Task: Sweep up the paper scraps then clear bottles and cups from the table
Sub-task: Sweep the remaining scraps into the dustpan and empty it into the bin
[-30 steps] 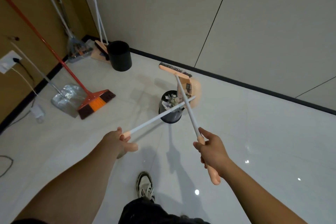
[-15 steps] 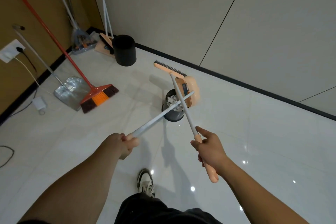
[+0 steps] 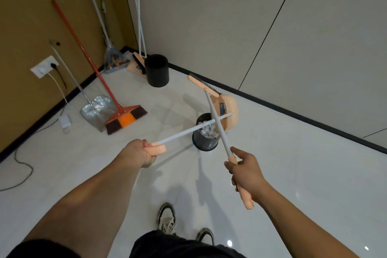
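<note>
Left hand (image 3: 139,153) grips dustpan handle (image 3: 188,132); right hand (image 3: 244,170) grips broom handle (image 3: 217,128); dustpan (image 3: 227,111) blurred, probably over bin (image 3: 204,142).

Glossy peach plastic forms the dustpan (image 3: 229,111) at my twelve o'clock and the smooth grip under my right hand (image 3: 244,170), white crumpled paper scraps (image 3: 207,130) fill the matt dark bin (image 3: 204,141), and at ten o'clock a shiny metal dustpan (image 3: 95,111) lies on polished, reflective floor tiles (image 3: 303,163).
</note>
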`<state>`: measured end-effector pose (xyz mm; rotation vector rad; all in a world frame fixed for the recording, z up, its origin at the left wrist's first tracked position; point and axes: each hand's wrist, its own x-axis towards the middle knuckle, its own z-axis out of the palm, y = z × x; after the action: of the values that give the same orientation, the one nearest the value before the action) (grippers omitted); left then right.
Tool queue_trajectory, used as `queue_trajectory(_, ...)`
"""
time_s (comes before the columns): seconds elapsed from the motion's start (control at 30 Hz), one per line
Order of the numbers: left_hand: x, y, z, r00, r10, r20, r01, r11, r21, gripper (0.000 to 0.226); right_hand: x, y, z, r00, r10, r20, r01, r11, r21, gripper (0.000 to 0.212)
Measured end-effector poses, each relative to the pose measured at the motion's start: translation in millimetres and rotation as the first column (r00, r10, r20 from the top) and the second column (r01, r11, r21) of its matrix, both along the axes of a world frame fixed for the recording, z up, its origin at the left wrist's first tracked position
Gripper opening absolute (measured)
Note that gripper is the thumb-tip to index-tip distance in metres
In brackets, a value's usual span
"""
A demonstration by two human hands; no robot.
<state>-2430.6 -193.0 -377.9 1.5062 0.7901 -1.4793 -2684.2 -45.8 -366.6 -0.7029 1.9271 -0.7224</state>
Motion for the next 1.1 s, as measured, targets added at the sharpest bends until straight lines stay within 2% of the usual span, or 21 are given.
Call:
queue_trajectory(0.13, -12.8, 7.2, 10.0, 0.956, -0.269, 0.122, 0.276, 0.96, -0.051, 0.018, -19.5, 4.2, 12.1, 1.0, 0.009, -0.016, -0.01, 0.998, -0.057, 0.062)
queue_trajectory(0.2, -17.7, 11.1, 16.1, 0.93, -0.342, 0.134, 0.355, 0.931, -0.084, 0.018, -27.1, 3.3, 17.9, 1.0, 0.011, -0.013, -0.012, 0.996, -0.086, 0.061)
queue_trajectory(0.33, -25.1, -9.6, 27.2, 0.92, -0.349, 0.18, 0.38, 0.905, -0.191, 0.02, -38.4, -3.0, 27.0, 1.0, 0.004, 0.006, -0.004, 0.99, -0.14, 0.062)
queue_trajectory(0.4, -29.1, -30.7, 37.2, 0.888, -0.39, 0.243, 0.447, 0.857, -0.256, 0.018, -42.5, -8.9, 27.6, 1.0, 0.001, 0.011, 0.0, 0.988, -0.152, 0.061)
queue_trajectory(0.47, -32.4, -57.0, 47.4, 0.834, -0.423, 0.354, 0.527, 0.8, -0.286, 0.02, -45.1, -17.2, 26.4, 1.0, -0.012, 0.021, 0.016, 0.987, -0.162, 0.06)
queue_trajectory(0.53, -31.7, -83.4, 55.0, 0.745, -0.409, 0.527, 0.593, 0.768, -0.242, 0.026, -47.0, -31.8, 23.0, 0.998, -0.039, 0.041, 0.045, 0.985, -0.164, 0.059)
queue_trajectory(0.6, -32.0, -111.4, 53.9, 0.594, -0.381, 0.709, 0.667, 0.725, -0.17, 0.027, -49.3, -53.1, 15.6, 0.995, -0.075, 0.068, 0.084, 0.985, -0.151, 0.058)
queue_trajectory(0.7, -33.1, -156.8, 38.0, 0.359, -0.342, 0.868, 0.783, 0.616, -0.082, 0.031, -48.9, -90.2, -1.9, 0.988, -0.123, 0.096, 0.133, 0.986, -0.1, 0.058)
queue_trajectory(0.8, -31.8, -214.4, 7.8, -0.001, -0.349, 0.937, 0.865, 0.47, 0.176, 0.03, -47.7, -138.4, -26.4, 0.977, -0.184, 0.11, 0.188, 0.982, -0.034, 0.052)
queue_trajectory(0.87, -30.6, -254.6, -12.7, -0.241, -0.347, 0.907, 0.867, 0.343, 0.361, 0.028, -43.0, -174.0, -44.3, 0.965, -0.232, 0.123, 0.232, 0.973, 0.013, 0.051)
queue_trajectory(0.97, -22.1, -303.5, -40.1, -0.56, -0.283, 0.778, 0.789, 0.104, 0.606, 0.026, -30.8, -222.3, -60.2, 0.949, -0.291, 0.123, 0.278, 0.954, 0.113, 0.053)
queue_trajectory(1.1, -11.3, -360.9, -60.4, -0.778, -0.123, 0.616, 0.628, -0.15, 0.764, 0.025, -16.6, -278.1, -63.2, 0.909, -0.396, 0.131, 0.363, 0.906, 0.219, 0.053)
